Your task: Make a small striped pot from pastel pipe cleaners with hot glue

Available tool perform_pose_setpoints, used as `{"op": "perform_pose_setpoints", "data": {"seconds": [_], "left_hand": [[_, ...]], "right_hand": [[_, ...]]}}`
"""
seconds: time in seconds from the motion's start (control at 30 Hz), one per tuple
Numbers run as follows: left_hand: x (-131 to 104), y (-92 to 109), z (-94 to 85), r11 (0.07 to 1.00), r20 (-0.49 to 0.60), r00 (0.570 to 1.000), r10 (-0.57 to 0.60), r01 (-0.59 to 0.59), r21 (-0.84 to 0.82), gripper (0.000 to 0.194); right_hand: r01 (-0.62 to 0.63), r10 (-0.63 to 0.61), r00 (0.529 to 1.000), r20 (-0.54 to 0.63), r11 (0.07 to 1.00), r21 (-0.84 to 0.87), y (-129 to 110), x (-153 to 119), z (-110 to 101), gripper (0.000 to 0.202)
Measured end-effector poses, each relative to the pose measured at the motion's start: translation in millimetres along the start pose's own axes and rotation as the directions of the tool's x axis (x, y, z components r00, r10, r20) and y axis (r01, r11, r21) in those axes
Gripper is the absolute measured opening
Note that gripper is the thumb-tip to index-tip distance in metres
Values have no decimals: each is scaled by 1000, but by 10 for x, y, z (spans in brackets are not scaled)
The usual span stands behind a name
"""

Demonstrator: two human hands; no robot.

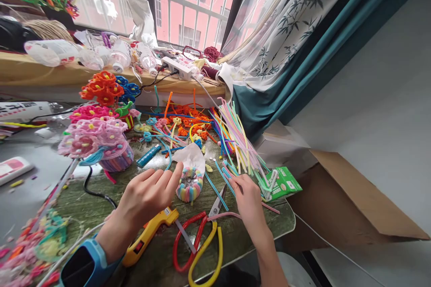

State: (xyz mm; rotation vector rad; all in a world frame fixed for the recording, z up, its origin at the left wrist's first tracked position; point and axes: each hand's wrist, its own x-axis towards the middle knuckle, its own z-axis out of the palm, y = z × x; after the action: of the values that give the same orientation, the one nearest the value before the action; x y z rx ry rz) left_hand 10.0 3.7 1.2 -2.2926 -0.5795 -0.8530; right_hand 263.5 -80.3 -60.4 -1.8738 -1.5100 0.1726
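My left hand [150, 193] is palm down beside a small cup [190, 188] of striped pastel pipe cleaner, its index finger stretched toward the rim and its thumb hidden. Its other fingers are bent, with nothing visible in them. White paper [193, 154] stands up behind the cup. On the right, my right hand [248, 199] is closed, thumb and fingers pinching blue and pink pipe cleaners [229, 172] near the end of a loose pastel bundle [240, 139]. Between my hands lie scissors [202, 233] with red and yellow handles. A yellow glue gun [148, 237] rests beneath my left wrist.
Pipe-cleaner flowers [94, 134] in a striped pot stand at the left, near a blue lighter [148, 156]. Orange scraps [185, 119] cover the back. A green packet [286, 183] sits at the table's right edge, beside an open cardboard box [357, 206]. Bottles [119, 54] line the windowsill.
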Motion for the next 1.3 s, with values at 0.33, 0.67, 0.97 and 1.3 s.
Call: {"op": "perform_pose_setpoints", "data": {"seconds": [0.33,0.67,0.97,1.3], "left_hand": [[-24,5,10,998,51,998,-34,37,-48,23],[-38,-5,35,1000,36,999,14,-15,25,18],[28,20,-22,997,3,999,40,-40,-63,22],[13,-25,35,999,-43,999,30,-31,-26,17]], "right_hand": [[-10,3,998,61,993,118,-13,68,-106,41],[-64,50,997,63,965,253,-133,84,-207,37],[53,-83,989,118,970,235,-440,-179,-171,30],[38,-40,999,-34,999,-33,-212,-584,66,26]]}}
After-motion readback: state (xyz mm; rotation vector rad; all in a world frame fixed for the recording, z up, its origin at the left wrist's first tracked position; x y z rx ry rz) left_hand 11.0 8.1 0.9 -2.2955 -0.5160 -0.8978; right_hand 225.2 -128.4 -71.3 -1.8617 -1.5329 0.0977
